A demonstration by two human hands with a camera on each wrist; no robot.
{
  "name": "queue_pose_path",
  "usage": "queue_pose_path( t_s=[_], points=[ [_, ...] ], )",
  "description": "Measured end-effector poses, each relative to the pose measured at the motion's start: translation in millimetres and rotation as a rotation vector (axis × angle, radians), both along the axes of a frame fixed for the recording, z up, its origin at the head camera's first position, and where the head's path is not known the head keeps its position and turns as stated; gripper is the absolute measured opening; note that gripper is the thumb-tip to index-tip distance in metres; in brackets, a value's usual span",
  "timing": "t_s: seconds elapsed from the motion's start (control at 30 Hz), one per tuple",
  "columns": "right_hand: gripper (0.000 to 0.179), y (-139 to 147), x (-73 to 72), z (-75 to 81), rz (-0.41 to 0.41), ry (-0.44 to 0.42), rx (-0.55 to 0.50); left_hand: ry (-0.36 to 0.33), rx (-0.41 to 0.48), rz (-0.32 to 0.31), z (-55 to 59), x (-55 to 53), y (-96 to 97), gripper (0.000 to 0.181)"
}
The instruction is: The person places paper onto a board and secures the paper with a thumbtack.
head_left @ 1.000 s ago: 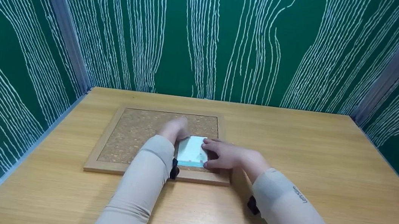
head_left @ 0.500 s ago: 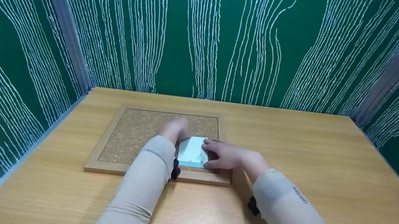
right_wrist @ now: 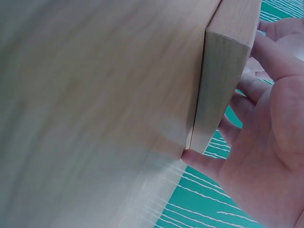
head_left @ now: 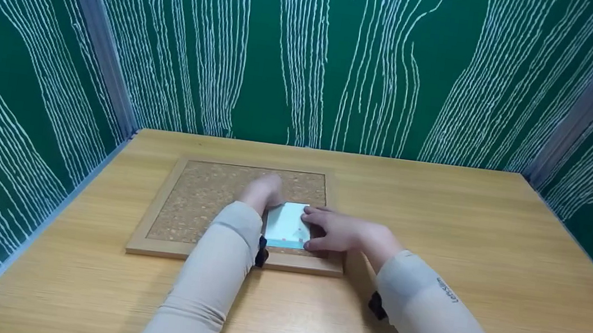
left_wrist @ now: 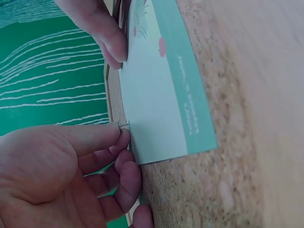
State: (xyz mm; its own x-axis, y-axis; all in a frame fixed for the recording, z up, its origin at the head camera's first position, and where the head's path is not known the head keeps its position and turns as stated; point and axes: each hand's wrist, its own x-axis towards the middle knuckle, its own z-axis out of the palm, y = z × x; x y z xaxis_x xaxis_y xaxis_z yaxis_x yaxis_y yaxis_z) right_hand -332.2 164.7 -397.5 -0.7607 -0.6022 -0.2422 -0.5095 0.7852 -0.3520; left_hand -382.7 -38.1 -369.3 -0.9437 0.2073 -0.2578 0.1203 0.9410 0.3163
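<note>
A pale notepaper sheet (head_left: 287, 223) with a teal lower band lies on a wood-framed cork board (head_left: 194, 193). At its upper edge my left hand (head_left: 262, 189) pinches a thin metal pin (left_wrist: 125, 125) between thumb and forefinger; the pin's head is hidden by the fingertips. The shaft points at the paper near its top edge. My right hand (head_left: 336, 231) rests with spread fingers over the board's right side, thumb and fingertips on the sheet's right edge. In the right wrist view its little finger touches the table beside the board's frame (right_wrist: 221, 71).
The board lies flat on a wooden table (head_left: 438, 206), left of its middle. Green walls with white wavy lines (head_left: 366, 62) stand behind and at both sides. Black wrist straps (head_left: 378, 305) sit under both sleeves.
</note>
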Motion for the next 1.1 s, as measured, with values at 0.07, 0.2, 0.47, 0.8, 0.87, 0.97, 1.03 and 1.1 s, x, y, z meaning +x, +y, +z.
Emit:
queue_pose_path(
  t_s=[0.07, 0.2, 0.47, 0.8, 0.87, 0.97, 1.03, 1.1],
  points=[
    [0.073, 0.0, 0.1, 0.4, 0.001, 0.0, 0.005, 0.013, -0.027, -0.036, -0.5, -1.7, 0.3, 0.021],
    [0.073, 0.3, 0.4, 1.5, 0.0, -0.001, 0.01, -0.013, 0.0, -0.015, -0.4, -2.5, 0.2, 0.02],
    [0.073, 1.7, 0.4, 3.0, -0.004, -0.001, 0.01, -0.004, 0.012, -0.013, 1.5, -2.0, 1.0, 0.024],
    [0.073, 2.2, -0.7, 1.6, -0.006, 0.001, 0.008, 0.008, 0.03, 0.004, 1.1, -0.7, 1.3, 0.022],
    [0.073, 2.1, -0.3, 1.6, -0.006, -0.001, 0.007, -0.002, 0.054, 0.027, 0.9, 0.3, 0.9, 0.023],
    [0.073, 2.2, 0.4, 1.7, -0.003, -0.009, 0.004, -0.012, 0.074, 0.067, 0.5, 1.9, -0.2, 0.026],
    [0.073, 2.2, 0.8, 1.5, -0.004, -0.013, 0.001, -0.021, 0.084, 0.091, 0.1, 2.3, -0.7, 0.028],
    [0.073, 2.1, 1.1, 1.5, -0.004, -0.014, 0.001, -0.019, 0.079, 0.092, 0.1, 2.1, -1.0, 0.028]
  ],
)
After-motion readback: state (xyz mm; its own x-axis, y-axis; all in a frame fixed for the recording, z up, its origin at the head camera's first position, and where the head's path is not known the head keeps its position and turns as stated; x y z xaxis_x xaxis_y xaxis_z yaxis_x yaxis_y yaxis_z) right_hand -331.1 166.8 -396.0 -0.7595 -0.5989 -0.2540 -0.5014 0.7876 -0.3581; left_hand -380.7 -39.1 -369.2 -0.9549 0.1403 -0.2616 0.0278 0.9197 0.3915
